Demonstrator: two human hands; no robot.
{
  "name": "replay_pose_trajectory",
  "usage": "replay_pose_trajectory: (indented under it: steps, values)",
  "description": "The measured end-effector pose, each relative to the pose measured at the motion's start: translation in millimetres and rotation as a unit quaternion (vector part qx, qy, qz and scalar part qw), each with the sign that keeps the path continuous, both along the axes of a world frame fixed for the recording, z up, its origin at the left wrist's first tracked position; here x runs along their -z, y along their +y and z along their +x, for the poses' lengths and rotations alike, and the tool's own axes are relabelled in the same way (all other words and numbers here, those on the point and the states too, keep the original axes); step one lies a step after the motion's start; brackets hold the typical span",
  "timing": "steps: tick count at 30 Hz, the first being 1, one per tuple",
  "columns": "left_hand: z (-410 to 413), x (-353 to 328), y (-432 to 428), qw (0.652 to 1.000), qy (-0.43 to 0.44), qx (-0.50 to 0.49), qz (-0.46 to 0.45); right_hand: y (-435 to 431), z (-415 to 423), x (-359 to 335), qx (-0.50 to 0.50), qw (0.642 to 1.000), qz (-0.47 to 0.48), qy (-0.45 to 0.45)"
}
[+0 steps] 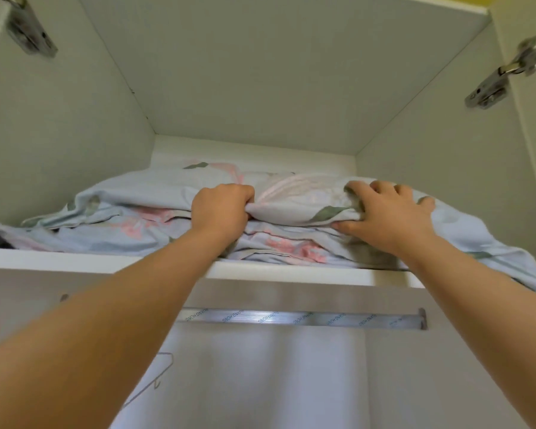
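Left hand point(220, 209) fingertips buried in sheet point(136, 193) folds, sheet's right corner cut off, right hinge point(505, 72) blurred

Hanging rail point(304, 318): film printed "GUANG HONG", repeated along length, upside down.

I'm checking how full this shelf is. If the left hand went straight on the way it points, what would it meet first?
The floral bedding that the left hand grips; beyond it probably the back wall, depth unclear.
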State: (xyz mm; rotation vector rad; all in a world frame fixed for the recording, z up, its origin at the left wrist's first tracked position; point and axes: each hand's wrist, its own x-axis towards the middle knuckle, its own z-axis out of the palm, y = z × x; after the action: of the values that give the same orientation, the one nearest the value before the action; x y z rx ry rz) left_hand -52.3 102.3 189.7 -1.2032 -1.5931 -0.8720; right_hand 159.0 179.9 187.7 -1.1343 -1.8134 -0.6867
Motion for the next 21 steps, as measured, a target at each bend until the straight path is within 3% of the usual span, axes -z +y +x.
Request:
replay_pose_trajectory:
  steps: [3, 9, 11, 14, 15, 17, 21]
  values:
    - [16, 9, -4, 0.992, -0.107, 0.047, 0.046, -1, -5, -2, -0.035, 0.998, 0.046, 0.004]
    - [41, 17, -16, 0.950, -0.251, 0.183, 0.038, -34, -13, -8, -0.119, 0.983, 0.129, 0.054]
    - [50, 14, -20, 0.915, -0.335, 0.215, 0.062, -52, -22, -17, -0.131, 0.977, 0.156, 0.056]
    - [64, 5, -28, 0.825, -0.449, 0.314, 0.141, -78, -39, -28, -0.139, 0.977, 0.158, 0.035]
    - [67, 2, -30, 0.799, -0.467, 0.343, 0.158, -85, -42, -31, -0.141, 0.979, 0.147, 0.015]
    - [69, 3, -31, 0.781, -0.479, 0.367, 0.161, -95, -37, -37, -0.148, 0.984, 0.091, -0.035]
    - [71, 15, -30, 0.809, -0.443, 0.371, 0.111, -96, 12, -41, -0.020, 0.990, -0.091, -0.102]
